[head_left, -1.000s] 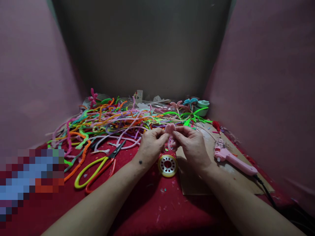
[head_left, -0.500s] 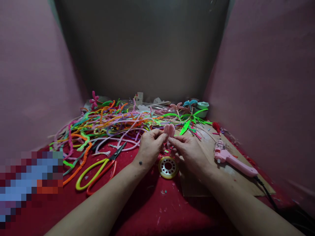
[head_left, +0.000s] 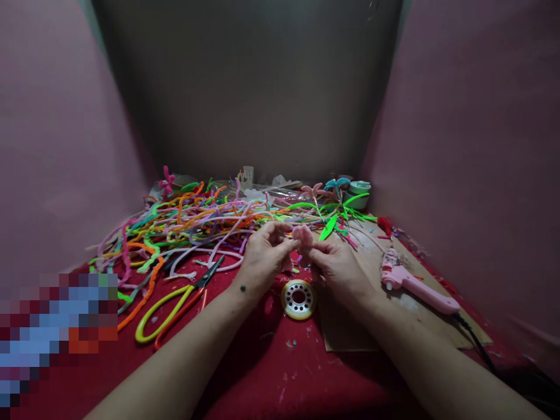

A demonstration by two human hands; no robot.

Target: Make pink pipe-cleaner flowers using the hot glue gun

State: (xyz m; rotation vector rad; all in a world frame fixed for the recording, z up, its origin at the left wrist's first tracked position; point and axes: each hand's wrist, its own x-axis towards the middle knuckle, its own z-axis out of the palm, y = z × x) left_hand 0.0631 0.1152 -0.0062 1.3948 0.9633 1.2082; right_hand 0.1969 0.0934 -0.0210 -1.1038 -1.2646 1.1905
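Note:
Between my two hands is a small fuzzy pink flower-like piece (head_left: 303, 235), apparently bent from pipe cleaner. My left hand (head_left: 266, 251) pinches its left side with thumb and forefinger. My right hand (head_left: 336, 262) grips its lower right side with closed fingertips. The underside of the piece is partly hidden by my fingers. Just below my hands, a yellow-rimmed spool (head_left: 298, 299) with a silver holed face lies on the red cloth (head_left: 280, 373). Scissors (head_left: 175, 315) with one yellow and one red handle lie left of my left forearm, which covers part of them.
A tangled heap of coloured pipe cleaners (head_left: 192, 216) spreads at the back left. On the right, a pink hot glue gun (head_left: 415, 286) with a black cord rests on a cardboard sheet (head_left: 350, 332). Green leaves (head_left: 329, 227), pipe-cleaner flowers (head_left: 336, 185) and a pale green tub (head_left: 359, 195) stand behind.
The pink piece has turned slightly and now looks rounder. My left fingers have loosened and shifted a little, and my right hand has moved slightly downward.

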